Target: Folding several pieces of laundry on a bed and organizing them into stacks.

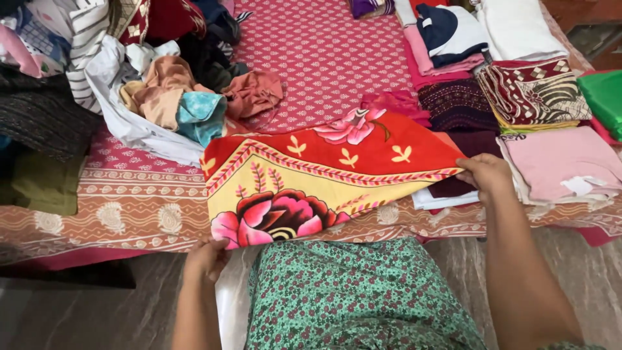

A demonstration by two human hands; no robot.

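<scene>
Across the near edge of the bed (324, 52) one red and yellow cloth (311, 178) with big pink flowers lies spread, partly folded. Two hands hold it. The left hand (207, 258) pinches the near lower corner, fingers closed on the hem by the flower. The right hand (486, 176) grips the far right corner, fingers curled shut over the edge. On the bed's left sits one loose heap of unfolded clothes (175, 91), tan, teal, white and striped pieces tangled together. On the right stand folded stacks: one pink stack (560, 162) just beside the right hand, one patterned maroon stack (531, 94) behind it, one dark purple stack (457, 104), and one green piece (606, 97) at the edge. The bed wears a pink printed sheet.
</scene>
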